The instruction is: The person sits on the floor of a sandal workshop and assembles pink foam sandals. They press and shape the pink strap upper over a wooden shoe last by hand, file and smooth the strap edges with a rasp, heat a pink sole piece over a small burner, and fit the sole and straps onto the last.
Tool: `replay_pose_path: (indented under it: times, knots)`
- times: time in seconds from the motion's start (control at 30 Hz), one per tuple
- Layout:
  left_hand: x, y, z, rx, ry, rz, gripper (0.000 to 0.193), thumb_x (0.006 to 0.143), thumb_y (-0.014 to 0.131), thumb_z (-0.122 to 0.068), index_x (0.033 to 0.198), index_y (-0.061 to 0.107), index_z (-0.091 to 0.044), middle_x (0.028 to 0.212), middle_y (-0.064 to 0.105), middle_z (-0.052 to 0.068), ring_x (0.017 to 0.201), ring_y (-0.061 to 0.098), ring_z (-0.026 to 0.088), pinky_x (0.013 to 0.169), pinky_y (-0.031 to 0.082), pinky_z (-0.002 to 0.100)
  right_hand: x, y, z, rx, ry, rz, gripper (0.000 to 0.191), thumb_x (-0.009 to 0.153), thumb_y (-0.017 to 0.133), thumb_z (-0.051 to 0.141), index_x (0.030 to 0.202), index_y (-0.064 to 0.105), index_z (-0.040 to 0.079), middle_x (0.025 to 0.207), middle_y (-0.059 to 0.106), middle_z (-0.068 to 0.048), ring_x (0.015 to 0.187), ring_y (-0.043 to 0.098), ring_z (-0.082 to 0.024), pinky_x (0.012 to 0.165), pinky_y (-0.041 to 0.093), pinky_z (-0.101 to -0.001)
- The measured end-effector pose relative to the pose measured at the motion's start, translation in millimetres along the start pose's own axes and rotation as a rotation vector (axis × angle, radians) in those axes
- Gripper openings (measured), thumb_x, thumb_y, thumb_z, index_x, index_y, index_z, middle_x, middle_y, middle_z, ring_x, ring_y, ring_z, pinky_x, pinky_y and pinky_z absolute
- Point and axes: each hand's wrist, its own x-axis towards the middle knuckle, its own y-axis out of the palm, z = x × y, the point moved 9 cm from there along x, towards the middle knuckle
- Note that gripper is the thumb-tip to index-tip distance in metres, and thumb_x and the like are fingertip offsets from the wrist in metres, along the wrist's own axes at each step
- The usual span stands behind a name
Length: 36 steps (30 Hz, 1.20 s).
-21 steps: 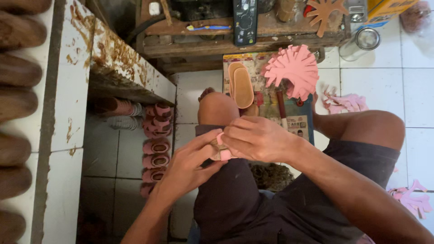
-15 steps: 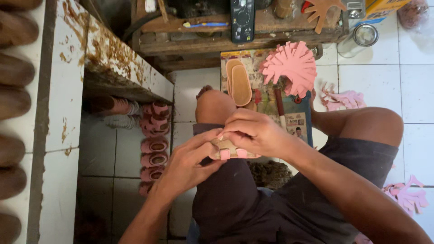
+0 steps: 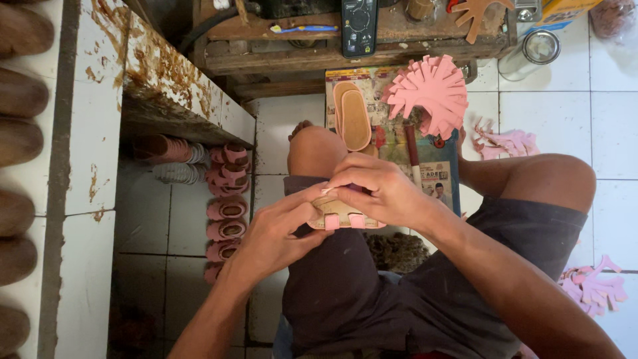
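Head camera, looking down: a seated person in dark shorts works a small tan sandal sole (image 3: 342,214) over the left thigh, both hands closed around it. The left hand (image 3: 279,233) cups the sole from below and the side, thumb pressed along its edge. The right hand (image 3: 379,189) curls over the top, fingers bent and pinching down on the sole near two pink strap ends (image 3: 345,221) that fold over its near rim. How far the straps run beneath the fingers is hidden.

Just ahead of the knee, on printed paper spread over the white tiled floor (image 3: 565,119), lies a bare tan insole (image 3: 352,119). Beside it sits a fanned stack of pink cut strap pieces (image 3: 430,93), with more pink pieces (image 3: 505,141) scattered to the right and another cluster (image 3: 595,287) near the right thigh.

To the left, under a glue-stained tiled bench (image 3: 166,73), a row of finished pink sandals (image 3: 226,213) lines the floor. A wooden workbench (image 3: 345,40) with a dark remote-like device (image 3: 359,26) crosses the top.
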Motion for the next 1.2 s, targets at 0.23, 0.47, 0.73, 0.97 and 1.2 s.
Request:
replay_pose_path:
  times: [0.23, 0.47, 0.73, 0.97, 1.2]
  knots:
    - [2.0, -0.8, 0.5, 0.016, 0.001, 0.025, 0.031, 0.079, 0.088, -0.011, 0.093, 0.061, -0.006, 0.136, 0.067, 0.014, 0.112, 0.072, 0.033, 0.086, 0.061, 0.038, -3.1, 0.9, -1.9, 0.022, 0.017, -0.019, 0.012, 0.095, 0.072, 0.001, 0.107, 0.072, 0.001, 0.099, 0.068, -0.008, 0.088, 0.067, -0.019, 0.072, 0.052, -0.0305]
    - [3.8, -1.0, -3.7, 0.015, 0.028, 0.038, 0.028, 0.081, 0.086, -0.011, 0.097, 0.064, -0.007, 0.135, 0.067, 0.013, 0.113, 0.071, 0.033, 0.087, 0.062, 0.037, -7.0, 0.7, -7.8, 0.045, 0.055, -0.034, 0.013, 0.094, 0.073, 0.000, 0.107, 0.071, 0.001, 0.100, 0.067, -0.008, 0.088, 0.067, -0.018, 0.073, 0.053, -0.0303]
    - [0.8, 1.6, -1.0, -0.012, 0.021, 0.054, 0.029, 0.080, 0.087, -0.010, 0.102, 0.069, -0.007, 0.132, 0.068, 0.011, 0.112, 0.072, 0.029, 0.088, 0.061, 0.037, -10.2, 1.6, 27.3, -0.129, -0.204, 0.022, 0.022, 0.086, 0.073, -0.002, 0.108, 0.072, 0.002, 0.103, 0.067, -0.008, 0.093, 0.067, -0.026, 0.081, 0.055, -0.0372]
    - [-1.2, 0.9, -9.6, -0.028, 0.099, 0.021, 0.027, 0.081, 0.085, -0.007, 0.101, 0.067, -0.008, 0.135, 0.066, 0.012, 0.121, 0.069, 0.031, 0.094, 0.060, 0.038, -21.0, 14.1, 56.7, -0.434, -0.396, 0.108, 0.039, 0.076, 0.073, 0.000, 0.114, 0.066, -0.009, 0.105, 0.062, -0.013, 0.098, 0.066, -0.033, 0.087, 0.056, -0.0407]
    - [2.9, 4.8, -14.5, 0.026, 0.113, 0.024, 0.031, 0.080, 0.086, -0.010, 0.090, 0.057, -0.006, 0.132, 0.067, 0.013, 0.117, 0.069, 0.032, 0.090, 0.060, 0.039, -4.9, -7.9, -4.5, 0.050, 0.304, 0.073, 0.050, 0.091, 0.070, 0.018, 0.137, 0.057, 0.002, 0.108, 0.061, -0.009, 0.094, 0.067, -0.026, 0.078, 0.061, -0.0363]
